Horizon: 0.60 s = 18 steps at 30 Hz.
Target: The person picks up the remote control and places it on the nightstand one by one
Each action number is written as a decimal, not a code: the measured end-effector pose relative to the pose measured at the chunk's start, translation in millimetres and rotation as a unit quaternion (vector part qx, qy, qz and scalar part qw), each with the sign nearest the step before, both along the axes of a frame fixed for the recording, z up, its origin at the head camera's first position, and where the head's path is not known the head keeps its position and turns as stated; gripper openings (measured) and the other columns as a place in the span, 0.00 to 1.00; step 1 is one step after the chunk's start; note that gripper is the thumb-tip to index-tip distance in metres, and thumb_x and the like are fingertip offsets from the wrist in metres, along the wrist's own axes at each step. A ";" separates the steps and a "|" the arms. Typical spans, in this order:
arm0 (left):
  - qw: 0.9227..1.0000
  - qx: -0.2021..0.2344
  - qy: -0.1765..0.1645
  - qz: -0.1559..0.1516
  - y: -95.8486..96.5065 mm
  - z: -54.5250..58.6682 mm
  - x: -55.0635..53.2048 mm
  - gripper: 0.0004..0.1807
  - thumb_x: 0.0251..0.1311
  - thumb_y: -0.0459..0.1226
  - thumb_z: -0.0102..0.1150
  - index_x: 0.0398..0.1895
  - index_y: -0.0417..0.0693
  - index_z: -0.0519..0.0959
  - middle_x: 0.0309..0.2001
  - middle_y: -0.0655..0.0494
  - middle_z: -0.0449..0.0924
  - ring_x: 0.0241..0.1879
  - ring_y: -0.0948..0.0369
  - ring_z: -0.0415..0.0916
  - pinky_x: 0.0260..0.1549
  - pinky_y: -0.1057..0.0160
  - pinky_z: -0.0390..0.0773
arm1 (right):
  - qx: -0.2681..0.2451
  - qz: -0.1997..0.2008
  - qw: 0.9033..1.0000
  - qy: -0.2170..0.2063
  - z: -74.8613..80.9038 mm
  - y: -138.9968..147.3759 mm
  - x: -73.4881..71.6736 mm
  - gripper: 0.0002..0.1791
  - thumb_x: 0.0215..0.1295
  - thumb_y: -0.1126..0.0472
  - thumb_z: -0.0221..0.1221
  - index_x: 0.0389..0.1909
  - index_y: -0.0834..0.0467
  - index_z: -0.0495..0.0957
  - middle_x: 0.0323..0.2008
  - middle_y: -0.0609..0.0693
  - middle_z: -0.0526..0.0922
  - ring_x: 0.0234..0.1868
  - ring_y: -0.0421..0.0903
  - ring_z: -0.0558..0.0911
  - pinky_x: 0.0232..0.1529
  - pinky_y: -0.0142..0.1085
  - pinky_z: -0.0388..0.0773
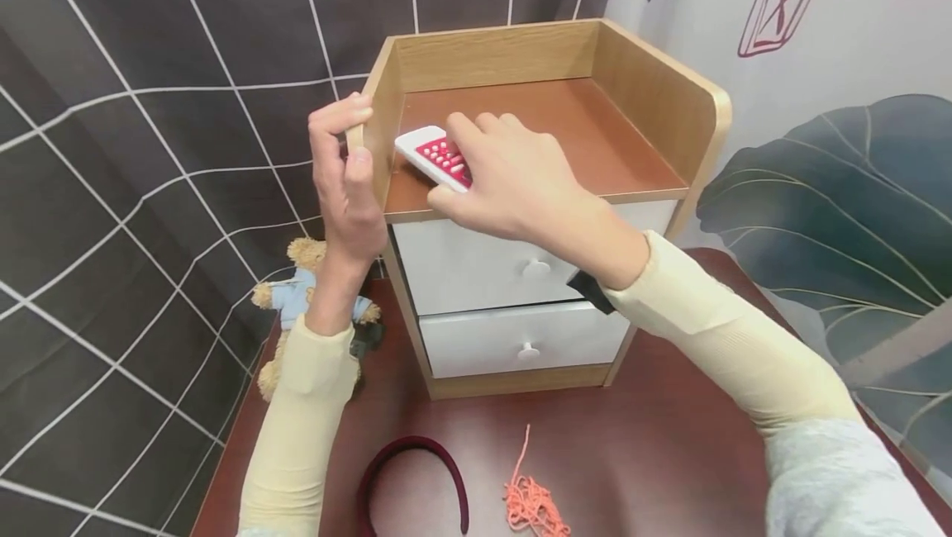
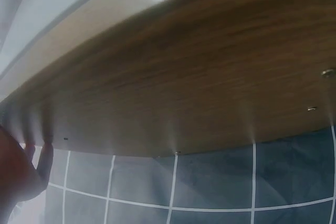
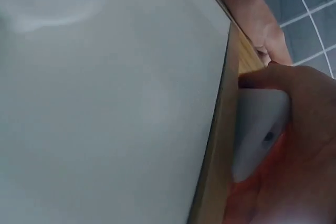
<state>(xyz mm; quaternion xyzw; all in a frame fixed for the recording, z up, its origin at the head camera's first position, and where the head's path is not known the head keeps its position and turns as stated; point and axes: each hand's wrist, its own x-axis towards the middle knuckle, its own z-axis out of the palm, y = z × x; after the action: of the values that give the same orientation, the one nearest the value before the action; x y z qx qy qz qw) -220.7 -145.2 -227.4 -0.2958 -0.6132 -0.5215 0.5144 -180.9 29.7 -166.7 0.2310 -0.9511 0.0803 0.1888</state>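
My right hand (image 1: 513,173) holds a white remote control (image 1: 431,153) with a red button panel, its thumb on the near side and its fingers over the top. The remote is at the left front of the brown top shelf of a small wooden cabinet (image 1: 506,111). In the right wrist view the remote's white end (image 3: 261,129), with a small dark hole, is beside the shelf's front edge. With fingers and thumb on either side, my left hand (image 1: 345,182) grips the cabinet's left side panel. The left wrist view shows that panel's outer face (image 2: 173,77) and some fingertips.
Two white drawers (image 1: 521,339) with round knobs are closed below the shelf. A teddy bear (image 1: 293,293) in a blue top sits left of the cabinet. On the dark red table (image 1: 632,454) lie a maroon headband (image 1: 412,442) and tangled orange yarn (image 1: 531,504). A checked curtain (image 1: 186,149) hangs behind.
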 end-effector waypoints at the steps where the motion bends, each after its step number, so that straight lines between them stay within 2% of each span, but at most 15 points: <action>1: 1.000 0.000 0.001 0.001 0.3 0.0 -0.1 0.28 0.54 0.44 0.38 0.47 0.28 0.70 0.54 0.39 0.72 0.60 0.54 0.71 0.62 0.57 0.69 | 0.008 -0.008 1.000 -0.010 1.7 -3.3 -1.6 0.29 0.56 0.40 0.54 0.54 0.53 0.70 0.41 0.50 0.75 0.42 0.48 0.73 0.35 0.47 0.75; 4: 1.000 -0.002 0.005 0.006 0.8 -0.1 -0.4 0.28 0.54 0.44 0.37 0.47 0.28 0.71 0.53 0.37 0.73 0.60 0.56 0.71 0.64 0.56 0.68 | 0.020 -0.029 0.999 -0.027 4.9 -12.7 -6.3 0.30 0.58 0.40 0.53 0.54 0.56 0.70 0.44 0.53 0.75 0.42 0.51 0.74 0.39 0.48 0.77; 10: 1.000 -0.004 0.002 0.014 1.3 -0.8 0.0 0.28 0.54 0.44 0.37 0.47 0.28 0.71 0.54 0.37 0.73 0.60 0.57 0.71 0.64 0.56 0.67 | 0.026 -0.054 0.998 -0.032 7.3 -27.3 -12.0 0.27 0.62 0.40 0.50 0.47 0.59 0.77 0.49 0.56 0.74 0.44 0.55 0.77 0.41 0.51 0.79; 14: 1.000 -0.004 0.001 0.016 0.2 -0.7 0.6 0.28 0.55 0.44 0.37 0.47 0.28 0.71 0.54 0.37 0.73 0.61 0.56 0.71 0.66 0.55 0.66 | 0.023 -0.048 0.998 -0.044 8.5 -33.1 -12.6 0.28 0.66 0.36 0.47 0.41 0.57 0.81 0.48 0.55 0.74 0.43 0.55 0.78 0.42 0.50 0.80; 18: 1.000 -0.004 0.002 0.012 -0.6 0.1 0.9 0.27 0.55 0.43 0.37 0.47 0.28 0.72 0.54 0.36 0.73 0.61 0.56 0.71 0.66 0.54 0.66 | 0.016 -0.033 0.998 -0.052 9.8 -34.1 -11.6 0.27 0.68 0.37 0.46 0.36 0.56 0.82 0.47 0.55 0.74 0.44 0.53 0.76 0.42 0.50 0.80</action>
<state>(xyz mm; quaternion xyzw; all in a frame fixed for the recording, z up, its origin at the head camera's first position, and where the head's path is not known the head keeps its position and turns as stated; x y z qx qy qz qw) -219.8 -145.7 -227.4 -0.2916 -0.6176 -0.5123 0.5207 -192.5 -4.4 -156.9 0.1979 -0.9679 0.0710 0.1378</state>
